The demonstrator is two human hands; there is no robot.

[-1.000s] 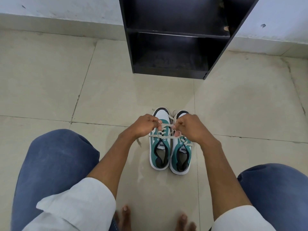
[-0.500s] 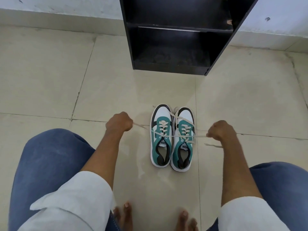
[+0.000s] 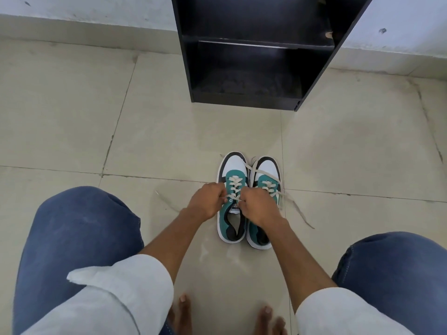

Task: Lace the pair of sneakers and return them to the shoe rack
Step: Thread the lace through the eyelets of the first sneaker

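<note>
— Tiled floor (image 3: 169, 131), the sneakers side by side, shoe rack (image 3: 254, 68) beyond them. Risks?

— Your left hand (image 3: 205, 204) and right hand (image 3: 256, 206) are pinched shut on the left sneaker's (image 3: 232, 204) lace. Uneven pulling could slacken the knot; the right sneaker's (image 3: 266, 187) loose lace (image 3: 297, 211) may snag your wrist

Lighting: even, soft, bright daylight; faint sheen on floor tiles (image 3: 169, 131). Shadows: weak. Shoe rack (image 3: 254, 68) interior dark. Edges: wide-angle bowing. Focus: sharp.

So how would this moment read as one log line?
step: lacing | left hand and right hand: gripping lace on left sneaker | rack: no shoes
</note>
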